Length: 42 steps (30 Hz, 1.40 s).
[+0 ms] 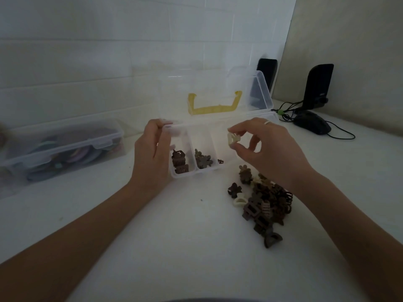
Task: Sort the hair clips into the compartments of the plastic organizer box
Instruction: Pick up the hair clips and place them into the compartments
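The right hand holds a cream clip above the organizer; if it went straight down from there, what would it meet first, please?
Probably the floor of the organizer box's right compartment, below the cream clip in the right hand; depth is uncertain.

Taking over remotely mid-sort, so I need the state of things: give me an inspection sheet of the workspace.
Surface: white tabletop, dimly lit.
Job's things: open organizer box; brown clips in its left and middle compartments; unsorted clip pile to its right.
Clutter: closed clear container at left; computer mouse; two black speakers.
Grippers: left hand on the box's left edge; right hand pinching a cream clip above the box.
Cables: black mouse cable on the table.
Surroundings: white tiled wall.
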Each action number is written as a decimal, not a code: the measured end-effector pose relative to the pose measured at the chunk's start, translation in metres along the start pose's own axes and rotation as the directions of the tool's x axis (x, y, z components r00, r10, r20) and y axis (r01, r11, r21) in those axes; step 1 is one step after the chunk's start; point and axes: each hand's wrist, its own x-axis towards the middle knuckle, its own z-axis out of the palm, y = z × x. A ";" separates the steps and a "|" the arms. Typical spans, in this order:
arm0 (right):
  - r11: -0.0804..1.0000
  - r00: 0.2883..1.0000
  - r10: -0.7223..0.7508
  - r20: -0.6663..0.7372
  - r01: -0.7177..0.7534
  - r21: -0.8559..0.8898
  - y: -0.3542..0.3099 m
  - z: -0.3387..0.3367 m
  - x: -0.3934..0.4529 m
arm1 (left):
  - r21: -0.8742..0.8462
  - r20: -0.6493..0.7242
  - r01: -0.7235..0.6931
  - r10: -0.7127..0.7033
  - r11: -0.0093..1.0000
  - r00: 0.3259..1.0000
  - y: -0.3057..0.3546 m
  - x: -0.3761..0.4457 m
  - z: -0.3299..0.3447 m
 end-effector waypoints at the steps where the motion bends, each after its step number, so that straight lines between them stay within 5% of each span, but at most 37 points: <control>1: 1.000 1.000 0.000 0.002 0.000 -0.029 0.001 0.000 0.000 | 0.009 0.003 -0.005 0.005 1.000 1.000 0.000 0.000 0.000; 7: 0.996 1.000 0.029 -0.013 -0.030 -0.090 0.002 -0.003 0.002 | 0.012 0.041 -0.040 0.039 0.999 0.998 -0.002 0.001 -0.003; 15: 0.979 0.998 0.032 -0.050 -0.041 -0.200 0.004 -0.004 0.002 | -0.217 0.069 0.115 -0.102 0.969 0.992 -0.008 0.005 -0.003; 26: 0.977 0.998 0.002 -0.062 -0.015 -0.212 0.004 -0.002 0.001 | -0.152 0.051 0.092 -0.085 0.984 0.995 -0.007 0.004 -0.003; 33: 0.989 1.000 0.008 0.000 -0.008 -0.151 0.003 -0.006 0.001 | -0.155 0.029 0.112 -0.109 0.982 0.994 -0.005 0.005 -0.002; 38: 0.988 0.943 -0.153 0.295 0.152 0.026 -0.009 -0.014 -0.003 | -0.234 -0.027 0.207 -0.219 0.950 0.975 0.000 0.007 -0.002; 42: 0.961 0.921 -0.245 0.303 0.272 -0.048 -0.012 -0.015 -0.006 | -0.228 -0.024 0.205 -0.216 0.952 0.976 -0.001 0.007 -0.003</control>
